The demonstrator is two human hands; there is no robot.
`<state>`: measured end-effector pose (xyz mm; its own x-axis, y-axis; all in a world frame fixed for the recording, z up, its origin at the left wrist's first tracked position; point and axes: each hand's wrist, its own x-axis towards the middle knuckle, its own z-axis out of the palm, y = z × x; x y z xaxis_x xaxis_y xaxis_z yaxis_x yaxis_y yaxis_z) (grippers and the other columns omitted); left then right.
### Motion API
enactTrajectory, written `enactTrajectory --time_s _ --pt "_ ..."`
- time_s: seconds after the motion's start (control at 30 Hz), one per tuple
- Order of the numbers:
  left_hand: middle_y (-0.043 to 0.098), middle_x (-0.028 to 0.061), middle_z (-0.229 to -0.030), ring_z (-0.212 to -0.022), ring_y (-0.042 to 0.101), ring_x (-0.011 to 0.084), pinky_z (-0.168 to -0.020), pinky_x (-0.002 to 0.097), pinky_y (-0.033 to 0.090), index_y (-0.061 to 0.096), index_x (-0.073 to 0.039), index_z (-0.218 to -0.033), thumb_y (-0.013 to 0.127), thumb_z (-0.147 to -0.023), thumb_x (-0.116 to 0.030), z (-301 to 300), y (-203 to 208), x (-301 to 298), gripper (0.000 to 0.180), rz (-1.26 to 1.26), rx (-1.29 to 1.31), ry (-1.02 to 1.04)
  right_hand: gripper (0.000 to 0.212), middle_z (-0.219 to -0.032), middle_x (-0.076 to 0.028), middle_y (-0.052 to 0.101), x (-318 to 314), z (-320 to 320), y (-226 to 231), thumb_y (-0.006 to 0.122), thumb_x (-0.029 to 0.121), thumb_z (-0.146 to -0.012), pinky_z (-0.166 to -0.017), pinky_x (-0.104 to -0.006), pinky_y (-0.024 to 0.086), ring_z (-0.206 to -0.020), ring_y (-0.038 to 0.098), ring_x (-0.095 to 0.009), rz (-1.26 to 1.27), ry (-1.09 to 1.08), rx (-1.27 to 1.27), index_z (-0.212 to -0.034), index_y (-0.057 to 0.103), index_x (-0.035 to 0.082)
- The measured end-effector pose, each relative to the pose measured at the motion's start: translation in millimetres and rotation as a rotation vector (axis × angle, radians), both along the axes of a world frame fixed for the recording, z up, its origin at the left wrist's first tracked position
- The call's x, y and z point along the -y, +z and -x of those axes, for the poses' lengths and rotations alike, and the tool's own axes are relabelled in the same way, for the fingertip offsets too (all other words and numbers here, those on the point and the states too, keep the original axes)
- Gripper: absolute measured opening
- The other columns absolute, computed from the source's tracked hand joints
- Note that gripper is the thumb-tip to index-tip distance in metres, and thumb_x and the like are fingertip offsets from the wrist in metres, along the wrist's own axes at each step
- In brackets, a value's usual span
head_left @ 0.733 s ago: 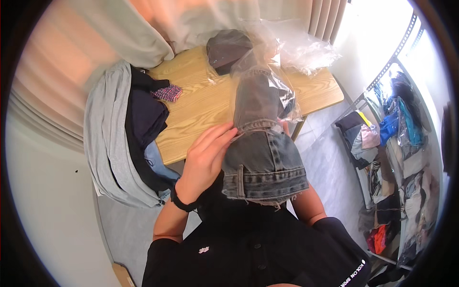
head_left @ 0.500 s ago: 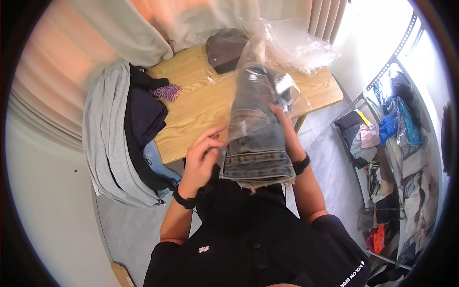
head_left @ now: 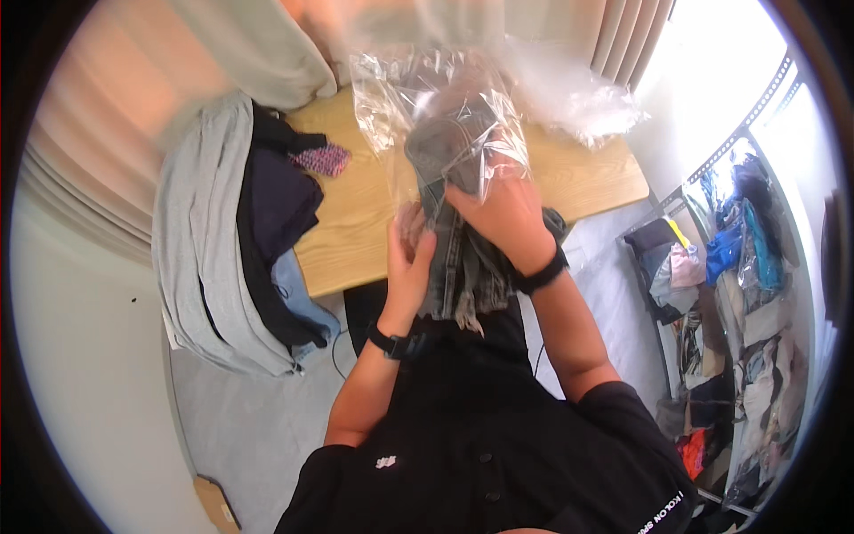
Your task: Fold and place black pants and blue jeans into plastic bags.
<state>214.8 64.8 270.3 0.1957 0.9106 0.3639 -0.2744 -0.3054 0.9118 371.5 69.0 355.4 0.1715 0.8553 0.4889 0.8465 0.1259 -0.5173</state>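
Folded grey-blue denim jeans [head_left: 442, 276], with a frayed lower edge, are partly inside a clear plastic bag [head_left: 382, 98] in front of my body. My right hand [head_left: 507, 222] grips the denim from the right, its fingers curled and partly under the shiny plastic. On the left side, my left hand [head_left: 411, 267] is closed at the bag's edge against the jeans, its thumb in front and its other fingers seen through the film. The bag's far end rises over the table, creased and glaring.
A wooden table [head_left: 347, 240] stands ahead. Grey, black and navy clothes [head_left: 200, 240] hang over its left side, beside a pink patterned cloth [head_left: 325, 160]. More clear plastic [head_left: 587, 102] lies at the back right. A metal rack [head_left: 703, 294] of bagged clothes stands at right.
The jeans have turned and narrowed in my grip. My right hand has moved left and over the denim under the plastic. The bag's far end has swung left and spread, covering the dark packed garment behind.
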Motion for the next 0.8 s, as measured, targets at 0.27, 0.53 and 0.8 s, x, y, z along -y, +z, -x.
enactTrajectory --time_s 0.27,0.53,0.8 --pt "0.037 0.0240 -0.131 -0.121 0.039 0.0342 -0.100 0.0387 0.034 0.026 0.002 -0.134 0.064 -0.075 -0.005 5 14 -2 0.070 -0.235 -0.503 0.428 0.073 -0.128 -0.030 0.040 -22 -13 -55 0.062 0.033 -0.080 -0.096 -0.0488 0.036 -0.118 0.039 -0.045 -0.091 0.043 0.073 -0.127 0.032 -0.014" --pt "0.035 0.0230 -0.135 -0.123 0.037 0.0397 -0.100 0.0412 0.034 0.045 -0.003 -0.127 0.057 -0.081 -0.005 12 30 -4 0.048 -0.338 -0.699 0.336 0.054 -0.139 -0.023 0.034 34 17 -46 0.058 0.019 -0.080 -0.104 -0.0449 0.028 -0.124 0.036 -0.041 0.017 0.502 -0.177 -0.128 0.042 -0.001" --pt "0.042 0.0194 -0.133 -0.120 0.044 0.0359 -0.097 0.0385 0.038 0.049 -0.001 -0.125 0.045 -0.088 -0.001 33 30 -6 0.037 -0.562 -0.814 0.498 0.047 -0.138 -0.022 0.036 27 62 -39 0.049 0.017 -0.083 -0.106 -0.0568 0.018 -0.134 0.023 -0.039 0.188 0.591 -0.083 -0.127 0.042 0.002"
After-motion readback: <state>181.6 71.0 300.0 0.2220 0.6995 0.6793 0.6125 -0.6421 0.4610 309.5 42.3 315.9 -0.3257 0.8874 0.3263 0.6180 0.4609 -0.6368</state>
